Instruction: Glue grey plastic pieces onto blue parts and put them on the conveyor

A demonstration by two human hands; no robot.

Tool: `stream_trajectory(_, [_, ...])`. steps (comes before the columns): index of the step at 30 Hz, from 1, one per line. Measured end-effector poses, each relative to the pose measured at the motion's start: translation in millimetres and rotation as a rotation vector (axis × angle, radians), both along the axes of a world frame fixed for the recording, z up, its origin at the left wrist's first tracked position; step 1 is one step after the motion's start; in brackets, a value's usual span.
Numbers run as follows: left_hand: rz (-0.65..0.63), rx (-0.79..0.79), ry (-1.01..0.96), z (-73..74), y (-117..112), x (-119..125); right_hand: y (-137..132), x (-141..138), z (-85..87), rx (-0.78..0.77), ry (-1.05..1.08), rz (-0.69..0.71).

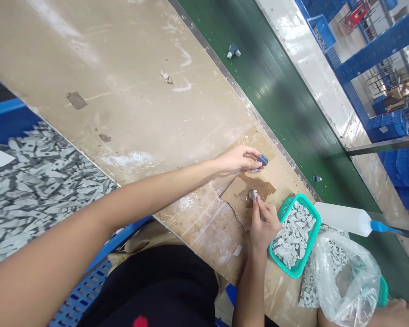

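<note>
My left hand (240,159) is closed on a small dark blue-grey plastic block (262,159), held by thumb and fingers above the bench. Nearer to me, my right hand (264,225) pinches a small light-grey piece (254,194). Its tip meets a small dark round spot or object on a wet-stained piece of cardboard (236,186); I cannot make out which. Right beside that hand, a green plastic basket (298,274) holds many small light-grey pieces (295,234).
A white squeeze bottle (344,218) with a blue nozzle lies behind a clear plastic bag (347,281) of grey pieces. Assembled parts (233,51) sit on the green conveyor belt (276,86). Grey pieces fill a blue crate (7,111) at left. Another person's hand (397,313) shows lower right.
</note>
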State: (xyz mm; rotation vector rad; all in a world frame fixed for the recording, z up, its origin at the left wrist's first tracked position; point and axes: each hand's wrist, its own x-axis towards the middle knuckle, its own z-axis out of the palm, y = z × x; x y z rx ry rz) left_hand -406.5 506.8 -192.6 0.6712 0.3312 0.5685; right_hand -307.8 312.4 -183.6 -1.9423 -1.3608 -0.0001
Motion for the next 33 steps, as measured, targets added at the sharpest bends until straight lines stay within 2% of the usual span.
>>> stream_trajectory(5, [-0.005,0.028,0.058,5.9,-0.4,-1.6,0.4,-1.2,3.3,0.037,0.038,-0.014])
stream_trajectory(11, [-0.062,0.236,0.246,13.2,-8.7,-1.7,1.4,-5.7,14.6,0.225,0.185,-0.12])
stream_trajectory(15, [-0.153,0.279,0.162,13.8,-22.3,1.2,0.1,-5.0,17.1,0.312,0.176,-0.192])
stream_trajectory(19, [-0.237,0.297,0.078,11.6,-34.8,3.8,-1.2,-3.2,15.6,0.36,0.227,-0.141])
stream_trajectory(27, [-0.271,0.28,0.075,14.5,-45.6,4.4,-0.2,-3.3,21.1,0.279,0.217,-0.102])
stream_trajectory(33, [-0.174,0.335,0.186,14.8,-51.2,4.1,-1.3,-0.7,24.8,0.201,0.179,-0.051])
